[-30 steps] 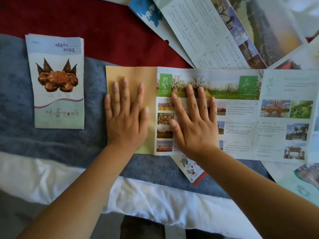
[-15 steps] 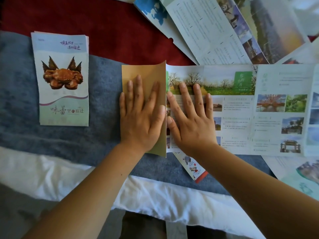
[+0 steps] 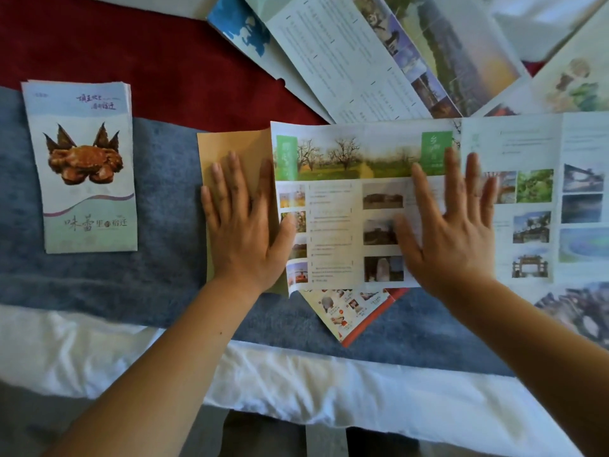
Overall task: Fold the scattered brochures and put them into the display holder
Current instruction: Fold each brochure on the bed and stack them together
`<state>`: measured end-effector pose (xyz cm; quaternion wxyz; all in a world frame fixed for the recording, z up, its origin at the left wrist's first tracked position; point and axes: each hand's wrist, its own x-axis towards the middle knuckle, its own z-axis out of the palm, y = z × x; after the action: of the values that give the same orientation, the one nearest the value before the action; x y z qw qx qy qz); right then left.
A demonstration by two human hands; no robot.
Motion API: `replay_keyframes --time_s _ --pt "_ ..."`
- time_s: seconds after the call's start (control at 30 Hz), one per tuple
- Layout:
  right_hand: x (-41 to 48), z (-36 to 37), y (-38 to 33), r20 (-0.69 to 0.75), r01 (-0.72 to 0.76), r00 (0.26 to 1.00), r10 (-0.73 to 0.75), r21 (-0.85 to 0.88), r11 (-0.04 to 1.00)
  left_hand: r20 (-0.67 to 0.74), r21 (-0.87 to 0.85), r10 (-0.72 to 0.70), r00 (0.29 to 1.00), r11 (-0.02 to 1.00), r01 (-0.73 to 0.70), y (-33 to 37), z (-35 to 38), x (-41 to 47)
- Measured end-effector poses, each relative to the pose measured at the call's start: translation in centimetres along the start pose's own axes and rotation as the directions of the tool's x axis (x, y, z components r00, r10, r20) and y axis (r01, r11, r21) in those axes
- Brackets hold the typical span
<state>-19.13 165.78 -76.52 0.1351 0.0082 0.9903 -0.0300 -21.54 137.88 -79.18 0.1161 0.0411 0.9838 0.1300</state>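
Note:
A long unfolded brochure with photo panels lies across the blue blanket. Its tan end panel is at the left. My left hand lies flat with fingers straight on the tan panel, thumb at the crease. My right hand is spread flat over the brochure further right, near the green label. A stack of folded brochures with a crab picture lies at the far left. No display holder is in view.
Several unfolded brochures fan out at the top right over a red cloth. A small brochure with a red edge pokes out under the long one. A white sheet runs along the near edge.
My right hand slid to the right along the brochure, away from the crease. The tan panel, lifted half a second ago, now lies flatter under my left hand.

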Motion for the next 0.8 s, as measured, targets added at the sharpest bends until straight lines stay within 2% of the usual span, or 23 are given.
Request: replay_keyframes --time_s 0.1,0.2,0.37,0.8 --pt "-0.6 0.0 3.7 0.032 -0.058 0.998 0.057 0.018 0.998 -0.012 -0.007 0.003 1.000 1.000 -0.003 0.0 0.1 0.0" --pt "-0.9 0.8 5.2 0.074 -0.021 0.997 0.017 0.052 0.998 -0.023 -0.009 -0.008 1.000 1.000 0.008 0.4 0.3 0.0" --pt "0.0 1.7 4.2 0.043 0.008 0.999 -0.011 0.074 0.997 -0.046 -0.063 -0.023 0.999 0.998 0.020 2.1 0.6 0.2" --pt "0.1 2.4 4.3 -0.018 0.042 0.999 -0.040 0.118 0.992 -0.083 -0.234 0.120 0.989 0.963 -0.136 12.5 1.0 0.5"
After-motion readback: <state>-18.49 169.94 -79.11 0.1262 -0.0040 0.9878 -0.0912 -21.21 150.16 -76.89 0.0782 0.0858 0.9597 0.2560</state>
